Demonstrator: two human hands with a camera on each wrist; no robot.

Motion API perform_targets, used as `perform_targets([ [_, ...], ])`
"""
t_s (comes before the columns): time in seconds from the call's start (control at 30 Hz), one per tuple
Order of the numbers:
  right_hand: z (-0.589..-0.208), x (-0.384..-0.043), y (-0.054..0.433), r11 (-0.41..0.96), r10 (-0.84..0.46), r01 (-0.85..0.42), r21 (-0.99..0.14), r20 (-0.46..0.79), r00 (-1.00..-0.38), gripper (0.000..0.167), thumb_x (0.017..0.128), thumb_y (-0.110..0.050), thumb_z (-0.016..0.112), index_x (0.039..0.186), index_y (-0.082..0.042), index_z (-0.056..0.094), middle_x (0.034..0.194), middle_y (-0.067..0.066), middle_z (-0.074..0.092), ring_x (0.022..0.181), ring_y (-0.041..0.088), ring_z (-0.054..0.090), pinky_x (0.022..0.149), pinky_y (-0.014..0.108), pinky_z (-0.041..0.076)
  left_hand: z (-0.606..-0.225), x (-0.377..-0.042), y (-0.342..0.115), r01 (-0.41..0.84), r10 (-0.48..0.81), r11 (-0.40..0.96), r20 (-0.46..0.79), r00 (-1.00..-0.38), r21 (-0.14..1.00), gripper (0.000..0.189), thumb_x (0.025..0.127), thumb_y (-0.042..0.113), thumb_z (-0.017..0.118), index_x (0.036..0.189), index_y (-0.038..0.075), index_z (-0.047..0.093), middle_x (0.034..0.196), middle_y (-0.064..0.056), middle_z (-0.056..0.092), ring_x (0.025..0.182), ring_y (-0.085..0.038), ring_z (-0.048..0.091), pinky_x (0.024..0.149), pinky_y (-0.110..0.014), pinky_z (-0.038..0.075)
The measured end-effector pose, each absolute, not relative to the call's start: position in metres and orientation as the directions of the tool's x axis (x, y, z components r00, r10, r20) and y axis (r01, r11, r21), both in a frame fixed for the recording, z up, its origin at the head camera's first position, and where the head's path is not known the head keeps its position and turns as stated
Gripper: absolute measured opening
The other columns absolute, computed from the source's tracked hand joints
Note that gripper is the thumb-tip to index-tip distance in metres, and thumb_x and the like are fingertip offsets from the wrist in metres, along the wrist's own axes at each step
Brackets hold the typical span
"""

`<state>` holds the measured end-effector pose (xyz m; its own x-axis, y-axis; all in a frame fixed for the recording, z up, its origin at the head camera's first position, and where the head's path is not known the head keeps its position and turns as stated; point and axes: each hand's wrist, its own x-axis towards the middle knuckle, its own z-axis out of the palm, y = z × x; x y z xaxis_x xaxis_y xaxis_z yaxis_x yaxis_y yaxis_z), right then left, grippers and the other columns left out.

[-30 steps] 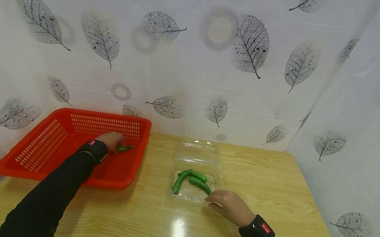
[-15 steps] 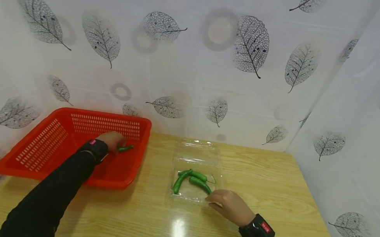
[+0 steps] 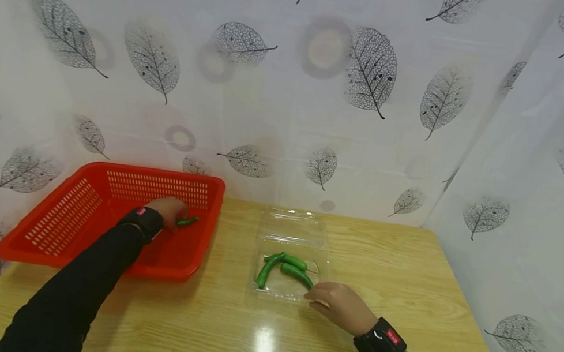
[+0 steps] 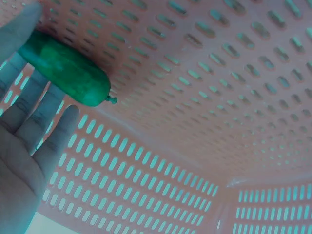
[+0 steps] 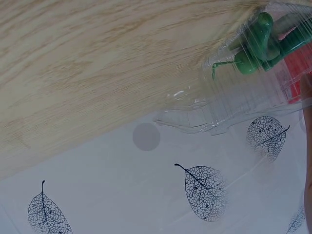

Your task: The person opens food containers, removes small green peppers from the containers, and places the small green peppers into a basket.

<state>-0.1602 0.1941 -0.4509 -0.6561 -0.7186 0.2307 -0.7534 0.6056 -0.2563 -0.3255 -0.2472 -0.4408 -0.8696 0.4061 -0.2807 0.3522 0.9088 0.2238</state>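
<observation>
My left hand [image 3: 168, 211] is down in the red plastic basket [image 3: 43, 258]. Its thumb and fingers hold a green chili pepper [image 4: 70, 73], whose stem end sticks out past the fingertips in the left wrist view. My right hand [image 3: 342, 308] grips the near right corner of a clear plastic box [image 3: 285, 295], its fingers bent at the rim. Inside that box lie three green peppers [image 3: 294, 273]. Only a sliver of the right hand enters the right wrist view, where the box [image 5: 222, 102] and its peppers [image 5: 261, 36] appear at upper right.
The hinged lid [image 3: 293, 225] of the box is laid back toward the wall. Both containers stand on a wood-grain table [image 3: 382, 257]. Behind and to the sides hangs a white leaf-print sheet [image 3: 290, 101].
Hardly anything differs. The head view has shifted very slightly; both hands, the basket and the peppers in the box keep their places.
</observation>
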Motion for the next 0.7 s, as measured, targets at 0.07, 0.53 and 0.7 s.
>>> perform_targets([
  [0.07,-0.451,-0.160,0.194,0.604,-0.720,-0.755,-0.256,0.231,-0.654,0.016,0.079,-0.008,0.071,0.095,-0.009,0.072,0.089,-0.001,0.071,0.082,0.010,0.067,0.071,0.019,0.053,-0.436,-0.324,-0.247,0.368,0.413,0.908,-0.277,-0.868,0.201,0.031,0.067,0.012,0.080,0.093,0.006,0.065,0.087,-0.006,0.065,0.078,-0.021,0.057,0.070,-0.036,0.048],
  [0.53,-0.449,-0.159,0.195,0.601,-0.718,-0.757,-0.257,0.242,-0.653,0.015,0.079,-0.007,0.071,0.094,-0.008,0.072,0.087,-0.001,0.071,0.081,0.009,0.067,0.069,0.018,0.053,-0.415,-0.318,-0.252,0.445,0.467,0.884,-0.238,-0.852,0.142,0.049,0.070,0.019,0.081,0.112,0.004,0.062,0.106,-0.015,0.066,0.098,-0.032,0.061,0.081,-0.045,0.050],
  [0.7,-0.451,-0.160,0.194,0.595,-0.722,-0.765,-0.246,0.255,-0.644,0.015,0.079,-0.009,0.072,0.094,-0.008,0.072,0.088,-0.001,0.071,0.081,0.009,0.067,0.070,0.018,0.053,-0.406,-0.310,-0.250,0.460,0.484,0.875,-0.228,-0.845,0.152,0.050,0.072,0.015,0.079,0.117,0.005,0.061,0.112,-0.015,0.065,0.101,-0.032,0.060,0.081,-0.046,0.051],
])
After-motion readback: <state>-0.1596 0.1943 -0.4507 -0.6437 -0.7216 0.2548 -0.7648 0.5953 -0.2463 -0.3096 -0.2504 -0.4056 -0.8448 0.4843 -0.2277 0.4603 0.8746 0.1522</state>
